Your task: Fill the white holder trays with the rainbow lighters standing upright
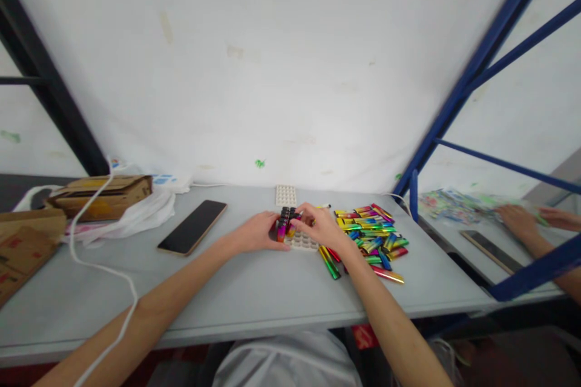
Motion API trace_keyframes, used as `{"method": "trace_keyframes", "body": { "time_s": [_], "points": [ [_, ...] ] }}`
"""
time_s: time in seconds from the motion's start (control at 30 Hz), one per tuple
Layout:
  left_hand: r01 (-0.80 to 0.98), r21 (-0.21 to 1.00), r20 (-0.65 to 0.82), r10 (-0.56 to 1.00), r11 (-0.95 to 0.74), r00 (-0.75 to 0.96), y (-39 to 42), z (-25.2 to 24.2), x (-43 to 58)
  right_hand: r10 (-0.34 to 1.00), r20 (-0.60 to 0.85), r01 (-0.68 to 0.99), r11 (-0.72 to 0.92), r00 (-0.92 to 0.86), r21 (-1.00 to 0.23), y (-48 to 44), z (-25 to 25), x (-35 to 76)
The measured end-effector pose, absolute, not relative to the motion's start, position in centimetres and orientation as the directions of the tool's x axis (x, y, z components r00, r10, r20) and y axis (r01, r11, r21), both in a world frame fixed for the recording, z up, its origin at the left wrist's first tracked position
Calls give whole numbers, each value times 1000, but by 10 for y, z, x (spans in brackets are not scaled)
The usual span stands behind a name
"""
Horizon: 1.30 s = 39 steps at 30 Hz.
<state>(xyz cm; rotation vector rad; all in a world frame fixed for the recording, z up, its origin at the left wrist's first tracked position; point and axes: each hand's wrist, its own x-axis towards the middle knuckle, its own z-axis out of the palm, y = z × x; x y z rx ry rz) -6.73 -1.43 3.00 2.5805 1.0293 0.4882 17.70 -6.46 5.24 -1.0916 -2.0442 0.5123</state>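
A short row of shiny lighters [282,231] with black tops is stood upright at the left part of a pale, pocketed tray [305,243], set at the middle of the tabletop [254,296]. The row is cupped from the left by the left hand [261,231]; whether it is gripped or only steadied by those fingers cannot be told. On the right side, a lighter appears to be pinched by the fingers of the right hand [323,227], though the contact is partly hidden.

The upright lighters could be tipped if they are nudged by the right hand or if the left hand's support is withdrawn; the tray could be slid by uneven pressure. To the right, a loose pile of lighters [372,237] is spread close to the right forearm, so stray ones could be rolled towards the near edge by a sweep of the arm. On the left, a white cable [122,275] is seen across the left forearm and could be snagged. A phone [194,228] is laid well apart from the tray, and a second tray [285,195] is placed beyond it, near the wall [290,91].
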Motion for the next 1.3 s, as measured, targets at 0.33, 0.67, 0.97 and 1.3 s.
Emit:
{"method": "trace_keyframes", "body": {
  "time_s": [0.33, 0.67, 0.97, 1.3],
  "points": [
    [592, 413, 180, 699, -692, 692, -16, 34, -66, 849, 364, 503, 522, -383, -689, -67, 56, 175],
    [593, 382, 179, 686, -709, 705, -17, 37, -66, 929, 354, 939, 210, -105, -271, -42, 42, 230],
    [599, 373, 174, 687, -709, 705, -17, 37, -66, 991, 60, 975, 129, -120, -179, -41, 47, 237],
    [593, 387, 174, 687, -706, 705, -18, 39, -66, 964, 244, 905, 194, -105, -378, -39, 39, 235]
  ]
}}
